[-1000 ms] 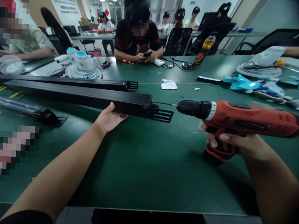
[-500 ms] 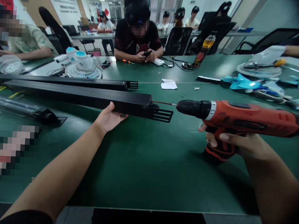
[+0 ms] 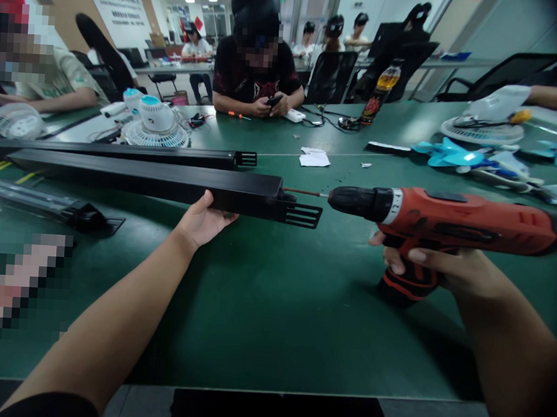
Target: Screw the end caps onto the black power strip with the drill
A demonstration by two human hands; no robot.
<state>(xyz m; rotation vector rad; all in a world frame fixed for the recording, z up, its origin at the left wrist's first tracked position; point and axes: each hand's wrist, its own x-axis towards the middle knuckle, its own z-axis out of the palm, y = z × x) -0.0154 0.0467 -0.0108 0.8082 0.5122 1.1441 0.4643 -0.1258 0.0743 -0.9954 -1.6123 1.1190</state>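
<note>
A long black rectangular bar [image 3: 167, 179] lies across the left and middle of the view, with a slotted metal bracket [image 3: 302, 215] at its right end. My left hand [image 3: 207, 220] grips the bar near that end, thumb on the front face and fingers underneath. In my right hand [image 3: 449, 269] is a red and black cordless drill [image 3: 466, 220], held by its handle and pointing left. Its long thin bit [image 3: 303, 192] reaches the bar's end, just above the bracket. Where the tip meets the bar is hidden.
A second black bar [image 3: 121, 152] lies behind, and another bar-like piece [image 3: 38, 200] at left. White fan parts [image 3: 154, 122] stand at back left; blue fan blades [image 3: 447, 153] lie at right. A person [image 3: 259, 62] sits opposite holding a phone. Paper scraps [image 3: 314, 158] and a bottle [image 3: 382, 92] are on the green table.
</note>
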